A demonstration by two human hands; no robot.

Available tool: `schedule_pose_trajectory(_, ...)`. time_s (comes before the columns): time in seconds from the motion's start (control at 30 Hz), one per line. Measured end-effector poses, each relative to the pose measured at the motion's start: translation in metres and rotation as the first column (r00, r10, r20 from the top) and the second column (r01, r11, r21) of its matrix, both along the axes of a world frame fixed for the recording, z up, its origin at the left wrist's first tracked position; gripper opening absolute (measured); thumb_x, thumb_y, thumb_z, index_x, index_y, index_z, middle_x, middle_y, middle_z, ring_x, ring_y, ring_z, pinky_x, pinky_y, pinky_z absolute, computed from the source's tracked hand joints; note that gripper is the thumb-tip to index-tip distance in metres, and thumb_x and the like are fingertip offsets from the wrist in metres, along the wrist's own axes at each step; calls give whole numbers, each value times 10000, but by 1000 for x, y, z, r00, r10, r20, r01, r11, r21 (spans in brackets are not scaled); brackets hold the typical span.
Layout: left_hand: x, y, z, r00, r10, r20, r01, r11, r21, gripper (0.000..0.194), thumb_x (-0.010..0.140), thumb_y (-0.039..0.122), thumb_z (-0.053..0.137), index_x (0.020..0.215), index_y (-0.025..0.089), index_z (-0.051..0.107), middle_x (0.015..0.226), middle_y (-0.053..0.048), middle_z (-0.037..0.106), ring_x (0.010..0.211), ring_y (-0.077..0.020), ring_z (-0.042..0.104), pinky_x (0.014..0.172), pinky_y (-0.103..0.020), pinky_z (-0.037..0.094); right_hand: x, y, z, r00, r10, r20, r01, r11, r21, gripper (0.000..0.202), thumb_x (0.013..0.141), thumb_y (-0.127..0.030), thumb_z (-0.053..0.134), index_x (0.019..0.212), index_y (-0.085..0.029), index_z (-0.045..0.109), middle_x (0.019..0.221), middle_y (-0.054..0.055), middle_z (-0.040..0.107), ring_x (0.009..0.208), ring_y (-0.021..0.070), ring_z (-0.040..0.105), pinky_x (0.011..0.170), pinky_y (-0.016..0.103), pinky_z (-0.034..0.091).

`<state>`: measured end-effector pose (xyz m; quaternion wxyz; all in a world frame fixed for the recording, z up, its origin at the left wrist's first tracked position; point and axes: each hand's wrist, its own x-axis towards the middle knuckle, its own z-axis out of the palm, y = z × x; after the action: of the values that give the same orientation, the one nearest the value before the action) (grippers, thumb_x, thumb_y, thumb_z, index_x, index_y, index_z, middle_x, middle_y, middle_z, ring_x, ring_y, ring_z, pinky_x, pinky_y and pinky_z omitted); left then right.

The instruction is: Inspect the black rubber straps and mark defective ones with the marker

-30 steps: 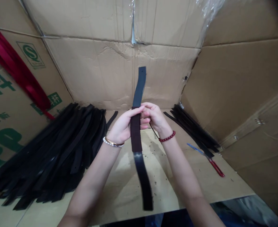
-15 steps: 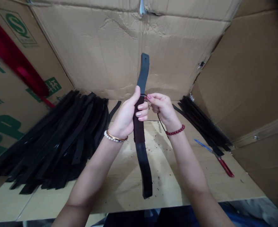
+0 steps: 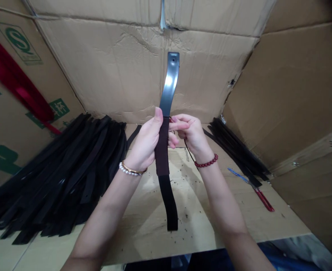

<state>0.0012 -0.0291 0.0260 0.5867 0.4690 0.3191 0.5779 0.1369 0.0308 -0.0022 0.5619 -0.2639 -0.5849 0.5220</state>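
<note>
the left hand (image 3: 147, 141) grips a curved strip (image 3: 168, 199) above the table (image 3: 143, 241); the right hand (image 3: 196, 135) pinches thin cord (image 3: 188, 151) beside it. brown wrap (image 3: 162, 150) covers its middle, ends bare, cord tail loose. black strips (image 3: 78, 169) lie leftward.

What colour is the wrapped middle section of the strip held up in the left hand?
Dark brown, showing best in the head view.

The left hand (image 3: 147, 141) grips a curved black strip (image 3: 162, 150) upright while the right hand (image 3: 192, 131) pinches dark cord (image 3: 188, 150) beside it.
</note>
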Motion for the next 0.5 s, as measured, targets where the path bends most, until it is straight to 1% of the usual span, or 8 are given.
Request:
schedule_pose_trajectory(0.07,0,8,-8,995,89,-47,-88,996,27,525,912,624,525,887,121,674,737,-86,748,583,-113,680,550,-186,544,1,6,-4,1000,14,-1,-14,999,-38,205,724,-352,786,817,-171,765,544,-47,552,435,32,264,423,218,145)
schedule_pose_trajectory(0.13,-1,15,-14,985,160,-69,-157,987,37,503,888,610,580,910,117,676,808,-103,764,655,-124,709,596,-189,565,2,10,-6,1000,12,18,-11,998,-67,211,701,-337,796,816,-163,767,525,-54,540,431,30,251,421,217,139)
schedule_pose_trajectory(0.17,-1,18,-16,979,188,-72,-186,982,35,485,874,600,610,898,119,670,808,-98,761,645,-119,704,588,-185,563,3,10,-6,999,16,27,-14,997,-75,222,694,-344,804,810,-157,767,505,-61,518,429,29,235,419,219,129)
schedule_pose_trajectory(0.23,-2,20,-16,976,211,-47,-210,977,31,441,859,567,652,831,127,639,748,-63,734,541,-84,647,508,-163,523,3,9,-5,998,53,42,-49,996,-75,250,695,-372,821,796,-149,767,474,-74,472,428,30,213,417,226,111)
schedule_pose_trajectory(0.3,-3,17,-12,987,161,18,-162,986,37,398,868,504,674,754,134,583,671,-11,673,427,-35,534,408,-135,431,4,6,-2,992,114,52,-110,992,-59,268,718,-401,820,773,-145,763,479,-70,472,431,30,202,416,232,97)
schedule_pose_trajectory(0.37,-2,11,-6,996,55,69,-59,997,51,355,873,419,698,727,141,533,640,25,623,378,-4,452,362,-118,355,5,3,1,986,163,45,-161,986,-48,286,735,-421,816,746,-143,746,537,-48,537,434,25,194,414,237,87)
schedule_pose_trajectory(0.43,-2,4,-1,997,-29,72,25,998,64,305,868,352,716,753,151,518,639,34,618,365,-2,444,351,-111,337,6,1,3,983,183,20,-182,982,-54,297,729,-426,828,747,-147,725,582,-37,576,433,21,192,412,238,83)
schedule_pose_trajectory(0.5,-3,-1,2,994,-86,65,81,994,72,254,876,339,708,803,162,541,626,37,621,345,-8,451,335,-105,327,6,-2,3,981,192,0,-192,980,-50,310,719,-434,839,832,-168,727,538,-61,529,425,27,191,412,235,79)
